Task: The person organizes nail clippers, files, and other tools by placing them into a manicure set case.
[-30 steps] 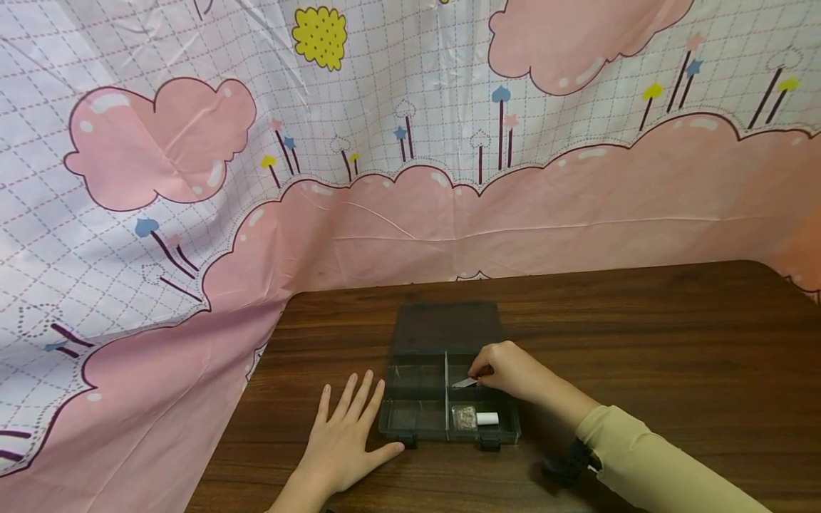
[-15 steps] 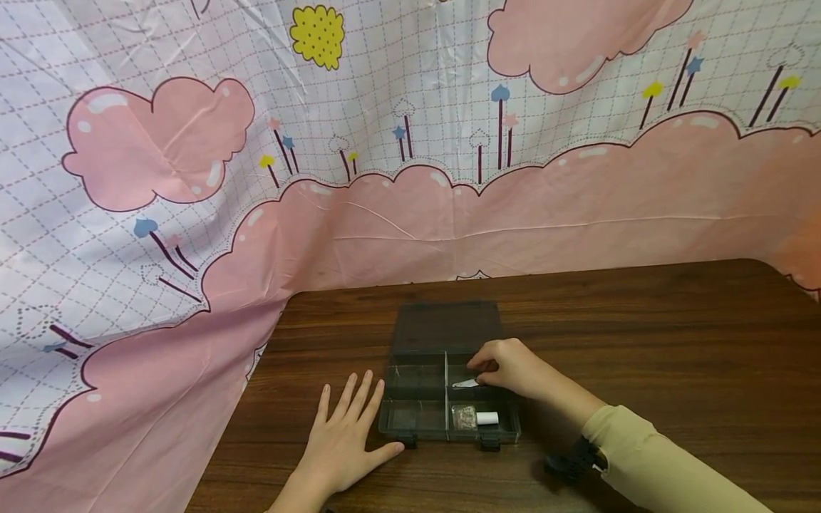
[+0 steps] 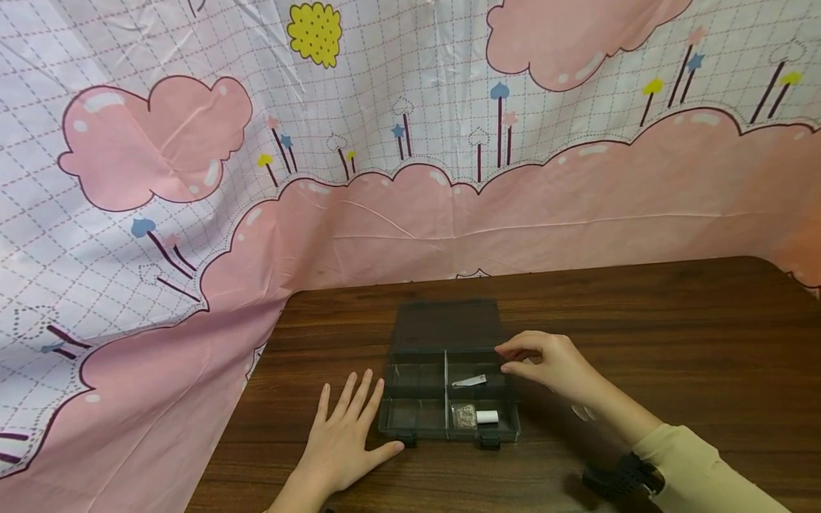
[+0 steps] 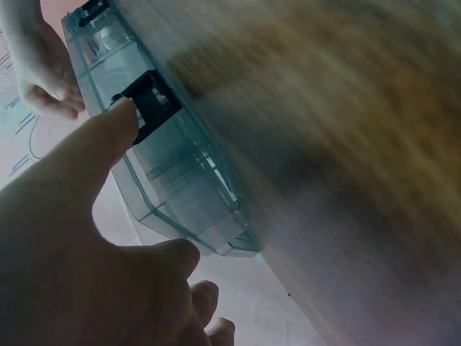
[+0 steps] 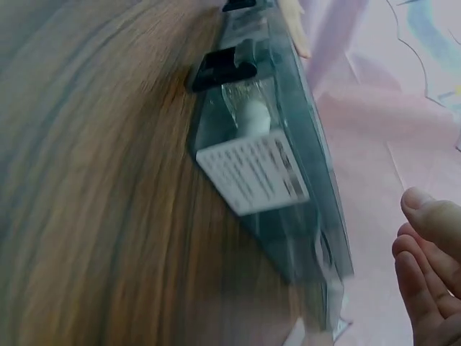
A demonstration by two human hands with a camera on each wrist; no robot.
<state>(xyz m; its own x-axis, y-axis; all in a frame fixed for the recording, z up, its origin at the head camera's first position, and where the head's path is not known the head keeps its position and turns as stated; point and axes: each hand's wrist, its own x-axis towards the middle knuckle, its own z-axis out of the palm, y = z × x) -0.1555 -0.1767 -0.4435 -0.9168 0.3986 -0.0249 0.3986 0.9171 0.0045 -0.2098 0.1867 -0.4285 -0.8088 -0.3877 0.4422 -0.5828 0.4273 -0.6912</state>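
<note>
a dark translucent organizer box (image 3: 447, 392) lies open on the brown wooden tabletop (image 3: 641, 335), its lid (image 3: 447, 325) folded flat toward 12 o'clock. white dividers split the tray into four compartments. the compartment at 1 o'clock holds a small white flat piece (image 3: 469, 382); the one at 5 o'clock holds a small clear packet (image 3: 464, 417) with a short white cylinder (image 3: 487, 417) just beside it at 3 o'clock. the two compartments on the 9 o'clock side show nothing inside from the head view.

the left hand (image 3: 346, 445) lies flat on the tabletop at about 8 o'clock of the box, fingers straight and spread, gripping nothing; the thumb tip touches the black latch (image 4: 150, 105) on the box's front wall, as the left wrist view shows.

the right hand (image 3: 554, 365) hovers just off the box's 3 o'clock edge, level with the hinge, fingers loosely curled with the thumb and forefinger near each other; nothing is seen between them, and it is clear of the white flat piece. the right wrist view shows its fingertips (image 5: 425, 216) apart from the box wall, which carries a white label (image 5: 252, 171) on its side. a beige sleeve (image 3: 699, 477) covers the right forearm, with a black strap (image 3: 618, 479) at the wrist.

a pink and white cloud-patterned sheet (image 3: 192, 178) hangs behind the tabletop from 9 o'clock round to 3 o'clock.
</note>
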